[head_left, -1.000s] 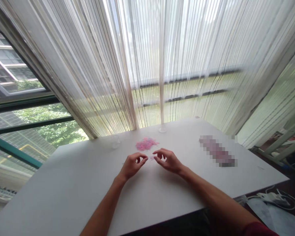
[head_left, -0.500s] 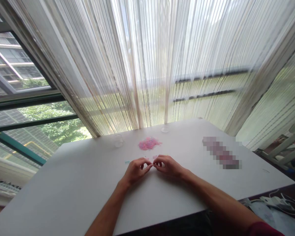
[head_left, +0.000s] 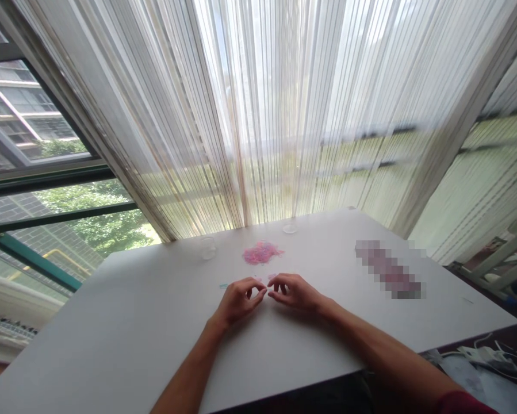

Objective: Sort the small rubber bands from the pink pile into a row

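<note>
Over the white table (head_left: pixel 154 345) my two hands meet almost tip to tip. My left hand (head_left: pixel 238 300) has thumb and forefinger pinched together; whatever is between them is too small to make out. My right hand (head_left: pixel 295 292) is curled beside it, its thumb and forefinger slightly apart with nothing visible between them. Just beyond the fingers lie small pink pieces (head_left: pixel 271 276) and a teal piece (head_left: pixel 223 286). Farther back is a loose pile of thin, mostly pink pieces (head_left: pixel 261 253), too fine to identify.
A clear round container (head_left: pixel 208 248) stands at the back left of the table, and a clear shallow dish (head_left: pixel 290 229) at the back middle. A blurred-out reddish item (head_left: pixel 390 269) lies to the right. White cables (head_left: pixel 493 356) are below the right edge. Curtains (head_left: pixel 267 115) hang behind.
The fingertips of my right hand have parted slightly and drawn a little away from my left fingertips. The arms stay nearly where they were.
</note>
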The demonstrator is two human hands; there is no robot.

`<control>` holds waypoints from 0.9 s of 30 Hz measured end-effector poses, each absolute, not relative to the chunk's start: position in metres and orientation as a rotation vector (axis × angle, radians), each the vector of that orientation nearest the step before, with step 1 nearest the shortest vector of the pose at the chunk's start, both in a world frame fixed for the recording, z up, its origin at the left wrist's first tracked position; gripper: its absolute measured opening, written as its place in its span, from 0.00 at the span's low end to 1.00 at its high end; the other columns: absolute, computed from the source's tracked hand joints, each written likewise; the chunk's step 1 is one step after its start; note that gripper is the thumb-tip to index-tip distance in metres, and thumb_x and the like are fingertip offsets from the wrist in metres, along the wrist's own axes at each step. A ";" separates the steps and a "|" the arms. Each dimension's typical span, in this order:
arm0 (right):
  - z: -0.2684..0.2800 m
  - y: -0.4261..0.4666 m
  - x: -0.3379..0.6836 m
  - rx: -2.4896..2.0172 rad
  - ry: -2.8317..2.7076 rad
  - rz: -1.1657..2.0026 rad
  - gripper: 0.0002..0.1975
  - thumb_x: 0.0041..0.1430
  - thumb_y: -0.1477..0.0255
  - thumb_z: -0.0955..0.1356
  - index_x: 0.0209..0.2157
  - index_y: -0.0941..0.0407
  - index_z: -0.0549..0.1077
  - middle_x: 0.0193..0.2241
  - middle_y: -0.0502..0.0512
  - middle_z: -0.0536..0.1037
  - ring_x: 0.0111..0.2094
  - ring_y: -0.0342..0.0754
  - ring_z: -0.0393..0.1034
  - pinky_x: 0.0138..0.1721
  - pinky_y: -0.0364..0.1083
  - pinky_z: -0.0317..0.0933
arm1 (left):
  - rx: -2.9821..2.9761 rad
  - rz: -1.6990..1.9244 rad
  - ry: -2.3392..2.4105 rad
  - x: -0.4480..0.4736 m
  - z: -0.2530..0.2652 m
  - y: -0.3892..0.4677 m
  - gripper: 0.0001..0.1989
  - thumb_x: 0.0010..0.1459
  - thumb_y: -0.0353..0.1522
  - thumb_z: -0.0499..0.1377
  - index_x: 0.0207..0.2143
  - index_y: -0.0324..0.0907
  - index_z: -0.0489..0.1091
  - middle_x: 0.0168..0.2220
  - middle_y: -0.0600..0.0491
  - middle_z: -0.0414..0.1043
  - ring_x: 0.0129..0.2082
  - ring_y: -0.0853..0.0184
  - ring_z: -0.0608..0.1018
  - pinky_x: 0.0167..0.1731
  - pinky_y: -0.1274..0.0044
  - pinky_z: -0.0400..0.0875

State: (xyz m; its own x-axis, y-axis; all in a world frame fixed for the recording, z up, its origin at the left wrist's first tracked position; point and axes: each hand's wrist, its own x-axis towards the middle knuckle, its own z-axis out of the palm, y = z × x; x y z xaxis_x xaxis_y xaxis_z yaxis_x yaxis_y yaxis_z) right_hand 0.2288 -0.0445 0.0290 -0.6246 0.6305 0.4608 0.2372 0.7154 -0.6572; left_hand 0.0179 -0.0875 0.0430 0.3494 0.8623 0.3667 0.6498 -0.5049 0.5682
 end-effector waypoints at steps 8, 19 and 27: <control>0.030 -0.045 0.229 -0.669 -2.229 0.762 0.06 0.60 0.72 0.67 0.32 0.56 0.76 0.25 0.50 0.74 0.25 0.41 0.65 0.30 0.40 0.62 | 2.296 0.908 1.368 0.019 0.043 -0.089 0.08 0.60 0.33 0.57 0.33 0.42 0.77 0.30 0.53 0.76 0.24 0.72 0.69 0.28 0.80 0.66; 0.033 -0.045 0.229 -0.658 -2.199 0.758 0.06 0.60 0.72 0.66 0.33 0.56 0.77 0.26 0.51 0.74 0.25 0.41 0.66 0.30 0.41 0.63 | 2.310 0.922 1.367 0.017 0.044 -0.088 0.07 0.59 0.33 0.58 0.33 0.42 0.76 0.33 0.52 0.76 0.23 0.72 0.69 0.28 0.80 0.67; 0.027 -0.042 0.230 -0.676 -2.181 0.782 0.05 0.57 0.74 0.68 0.33 0.56 0.77 0.26 0.51 0.74 0.25 0.41 0.67 0.29 0.40 0.64 | 2.286 0.940 1.378 0.018 0.045 -0.089 0.05 0.57 0.30 0.58 0.32 0.42 0.75 0.33 0.53 0.77 0.23 0.72 0.69 0.28 0.79 0.66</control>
